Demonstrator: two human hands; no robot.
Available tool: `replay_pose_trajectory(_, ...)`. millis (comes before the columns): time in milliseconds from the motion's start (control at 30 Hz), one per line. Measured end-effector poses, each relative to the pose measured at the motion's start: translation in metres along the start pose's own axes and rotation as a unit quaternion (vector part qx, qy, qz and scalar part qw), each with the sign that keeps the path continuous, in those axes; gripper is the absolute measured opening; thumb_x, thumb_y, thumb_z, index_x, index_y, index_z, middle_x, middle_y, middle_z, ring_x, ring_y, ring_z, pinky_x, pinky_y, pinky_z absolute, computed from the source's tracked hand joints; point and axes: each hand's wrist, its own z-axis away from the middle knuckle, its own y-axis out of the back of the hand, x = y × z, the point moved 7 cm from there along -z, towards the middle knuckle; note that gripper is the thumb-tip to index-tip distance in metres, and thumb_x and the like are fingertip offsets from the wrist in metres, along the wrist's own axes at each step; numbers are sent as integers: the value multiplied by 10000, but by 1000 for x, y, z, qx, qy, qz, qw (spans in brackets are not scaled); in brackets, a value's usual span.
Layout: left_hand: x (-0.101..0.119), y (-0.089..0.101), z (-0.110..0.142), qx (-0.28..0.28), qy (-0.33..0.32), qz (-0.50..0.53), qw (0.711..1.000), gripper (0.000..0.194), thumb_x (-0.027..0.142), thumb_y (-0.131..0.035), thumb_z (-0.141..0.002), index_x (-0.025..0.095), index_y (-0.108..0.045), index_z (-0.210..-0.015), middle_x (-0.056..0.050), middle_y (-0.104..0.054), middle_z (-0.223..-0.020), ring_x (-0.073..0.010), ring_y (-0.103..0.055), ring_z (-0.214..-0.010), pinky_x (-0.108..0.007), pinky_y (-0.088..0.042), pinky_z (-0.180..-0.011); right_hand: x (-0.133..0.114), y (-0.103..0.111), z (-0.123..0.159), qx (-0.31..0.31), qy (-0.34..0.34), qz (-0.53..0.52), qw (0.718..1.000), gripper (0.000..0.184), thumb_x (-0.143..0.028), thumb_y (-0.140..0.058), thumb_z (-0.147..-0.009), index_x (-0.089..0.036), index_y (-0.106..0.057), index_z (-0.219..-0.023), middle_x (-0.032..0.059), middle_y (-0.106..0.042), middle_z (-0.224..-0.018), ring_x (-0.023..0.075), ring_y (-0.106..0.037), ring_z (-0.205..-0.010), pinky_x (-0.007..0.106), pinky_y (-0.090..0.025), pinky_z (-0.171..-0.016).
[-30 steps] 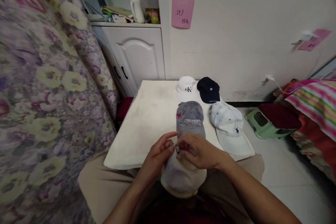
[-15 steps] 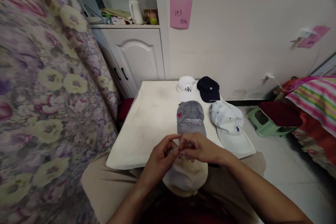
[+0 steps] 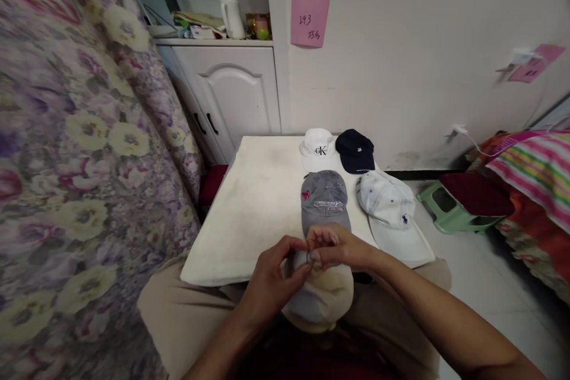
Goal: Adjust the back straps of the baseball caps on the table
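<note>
A pale cream cap (image 3: 318, 300) rests on my lap at the near edge of the white table (image 3: 249, 214). My left hand (image 3: 271, 276) and my right hand (image 3: 333, 248) meet over its back, fingertips pinched together on its strap and small buckle (image 3: 307, 258). Just beyond my hands lies a grey cap (image 3: 325, 202) with a red emblem. A faded light-blue cap (image 3: 389, 214) lies to its right. Farther back sit a white cap (image 3: 317, 149) with a black logo and a navy cap (image 3: 355, 151).
A floral fabric (image 3: 80, 148) fills the left side. A white cabinet (image 3: 227, 95) with a jug and clutter on top stands behind the table. A pink note (image 3: 309, 19) hangs on the wall. A green stool (image 3: 449, 208) and striped bedding (image 3: 529, 178) are at right.
Both hands stayed pinched at the back of the cream cap, shifting slightly to the right and closer together. The caps on the table have not moved.
</note>
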Motion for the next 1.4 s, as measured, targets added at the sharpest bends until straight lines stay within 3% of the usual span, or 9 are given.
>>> replay_pose_trajectory(200,-18,-4,-5,12,51,130,990,169,284,-684,-797,187,-587,-895,19,-582,-753,-134,-503,-696,-226,-376,-619,4,5,-4,-2,26,-127,992,276,-295,-802,-724,-148,-575,-777,-67,-566,-561,28,-379,-398,183,-472,-487)
replay_pose_trajectory(400,-22,-9,-8,-28,98,165,981,184,292,-688,-775,168,-555,-803,34,-535,-694,-117,-450,-657,-216,-346,-588,3,7,-3,34,57,-17,998,284,-358,-789,-766,-162,-593,-829,-25,-599,-636,81,-519,-515,185,-416,-488)
replay_pose_trajectory(500,-27,-9,-5,-36,118,186,975,165,292,-667,-796,165,-563,-809,32,-537,-692,-111,-445,-641,-213,-335,-574,-7,11,1,63,114,75,989,257,-390,-739,-815,-172,-636,-904,12,-625,-805,122,-571,-710,231,-455,-637)
replay_pose_trajectory(567,-31,-8,-4,-34,121,220,967,167,297,-666,-803,168,-568,-843,27,-553,-717,-110,-457,-648,-211,-344,-580,-10,9,4,42,141,116,982,296,-430,-701,-840,-179,-655,-991,44,-624,-979,156,-572,-888,269,-454,-770)
replay_pose_trajectory(633,-35,-6,-4,-29,113,244,963,173,306,-666,-811,172,-566,-856,28,-557,-724,-107,-459,-647,-208,-348,-582,-2,3,6,-5,120,112,986,346,-471,-675,-851,-178,-652,-1033,44,-609,-989,157,-555,-890,269,-440,-760)
replay_pose_trajectory(767,-37,-1,-6,-25,85,225,970,181,303,-690,-806,170,-578,-857,36,-546,-720,-101,-462,-654,-199,-352,-593,23,0,6,-26,45,24,998,360,-480,-722,-811,-156,-630,-936,-25,-537,-739,88,-438,-626,198,-322,-545)
replay_pose_trajectory(967,-24,2,-4,-33,1,128,991,236,270,-723,-795,194,-618,-993,-4,-609,-914,-162,-567,-868,-252,-432,-766,30,1,6,22,32,-28,999,338,-464,-718,-819,-153,-604,-886,-67,-434,-639,60,-298,-522,199,-205,-474)
replay_pose_trajectory(1200,-13,7,-1,23,-72,-41,996,146,274,-689,-851,199,-664,-973,0,-666,-873,-157,-619,-816,-248,-462,-732,16,-4,10,60,57,30,996,305,-451,-665,-865,-156,-594,-833,-50,-479,-631,78,-375,-547,215,-265,-513)
replay_pose_trajectory(1400,5,8,4,40,-233,-199,951,131,240,-636,-898,178,-636,-1013,-51,-657,-946,-161,-634,-848,-247,-491,-724,12,-3,13,73,52,52,995,305,-444,-681,-846,-158,-603,-774,-35,-526,-652,91,-428,-580,221,-321,-552)
